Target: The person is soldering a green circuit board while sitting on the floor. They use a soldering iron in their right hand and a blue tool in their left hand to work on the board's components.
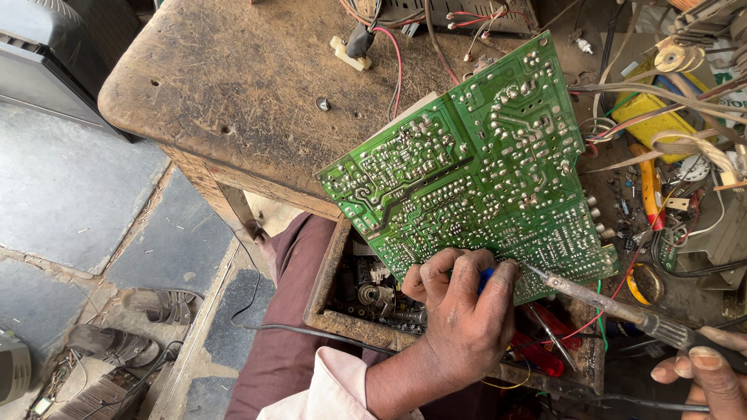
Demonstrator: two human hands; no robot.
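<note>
While the left hand (459, 307) pinches one green board's (475, 167) lower edge, fingers curled shut, the right hand (704, 373) closes round one soldering iron (607, 307), tip at that edge. Beyond the board lies a worn wooden bench (226, 85); below left, stone floor (70, 194) and two sandals (128, 323).

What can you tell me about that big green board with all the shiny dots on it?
The green circuit board is a flat, roughly square panel, turned with its solder side up, covered in silvery solder spots and pale green tracks. It is tilted, propped over the edge of a worn wooden table and an open drawer of parts. The left hand grips its lower edge. The right hand holds a soldering iron whose tip touches the board near that edge. Small round parts stick out along its right side.
</note>
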